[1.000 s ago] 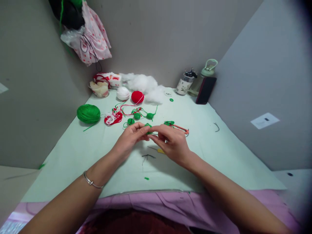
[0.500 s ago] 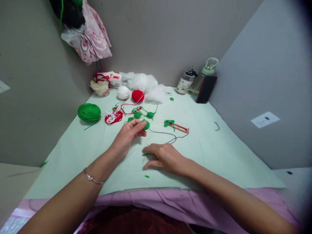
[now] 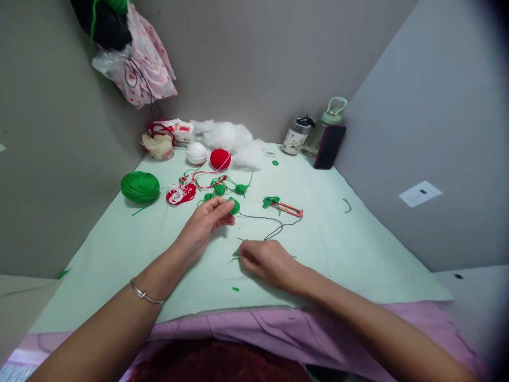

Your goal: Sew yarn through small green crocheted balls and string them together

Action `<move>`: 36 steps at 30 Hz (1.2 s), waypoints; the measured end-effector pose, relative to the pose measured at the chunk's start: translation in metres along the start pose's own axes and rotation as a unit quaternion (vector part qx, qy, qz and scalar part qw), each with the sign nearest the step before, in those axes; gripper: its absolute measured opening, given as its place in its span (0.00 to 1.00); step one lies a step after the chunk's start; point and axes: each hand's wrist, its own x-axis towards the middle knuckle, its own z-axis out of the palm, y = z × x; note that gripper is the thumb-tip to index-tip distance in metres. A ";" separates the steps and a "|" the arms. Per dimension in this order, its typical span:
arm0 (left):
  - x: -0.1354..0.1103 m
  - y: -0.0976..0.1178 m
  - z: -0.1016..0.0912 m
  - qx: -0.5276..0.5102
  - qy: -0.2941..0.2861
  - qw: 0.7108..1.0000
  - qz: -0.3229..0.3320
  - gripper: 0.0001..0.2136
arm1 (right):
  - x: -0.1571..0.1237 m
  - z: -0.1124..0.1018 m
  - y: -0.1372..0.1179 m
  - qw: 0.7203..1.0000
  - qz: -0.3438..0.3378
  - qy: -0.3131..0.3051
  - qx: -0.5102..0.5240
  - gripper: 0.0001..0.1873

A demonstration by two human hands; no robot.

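My left hand [image 3: 203, 223] pinches a small green crocheted ball [image 3: 234, 206] just above the pale green cloth [image 3: 119, 249]. A thin black thread [image 3: 270, 223] runs from the ball to the right. My right hand [image 3: 265, 260] rests lower on the cloth with its fingertips pinched on a thin dark thread or needle at its left side; I cannot make out which. A tiny green scrap [image 3: 236, 289] lies just below it.
Behind lie more small green balls [image 3: 220, 188], a red and white crocheted piece [image 3: 181, 193], a big green yarn ball [image 3: 140, 187], red yarn [image 3: 220, 158] and white yarn [image 3: 196, 153], stuffing [image 3: 230, 135], orange snips [image 3: 287, 208], jars and a phone [image 3: 328, 147]. Grey walls enclose all sides.
My right hand left the green ball, dropped toward me onto the cloth and pinched something thin there. The left hand kept the ball and stayed put.
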 end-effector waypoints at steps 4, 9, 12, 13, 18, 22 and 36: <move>0.000 0.000 0.000 -0.008 -0.003 1.000 -0.004 0.18 | -0.021 -0.067 0.026 0.836 -0.028 0.250 0.488 0.05; -0.001 0.000 0.004 -0.016 -0.019 1.000 -0.019 0.19 | -0.033 -0.080 0.048 0.612 0.139 0.332 0.704 0.07; 0.000 -0.001 0.003 -0.020 -0.027 0.999 -0.027 0.18 | -0.024 -0.052 0.042 0.568 0.187 0.269 0.755 0.04; 0.000 -0.001 0.002 -0.023 -0.031 0.999 -0.031 0.18 | -0.020 -0.045 0.038 0.571 0.184 0.262 0.756 0.05; 0.000 0.001 0.000 -0.046 -0.064 0.996 -0.052 0.16 | -0.005 -0.055 0.022 0.617 0.155 0.256 0.727 0.00; -0.001 0.002 0.000 -0.058 -0.081 0.994 -0.054 0.15 | 0.008 -0.070 0.013 0.692 0.138 0.213 0.676 0.10; -0.003 0.005 -0.001 -0.049 -0.095 0.993 -0.049 0.15 | 0.040 -0.042 0.011 0.752 0.107 0.195 0.621 0.17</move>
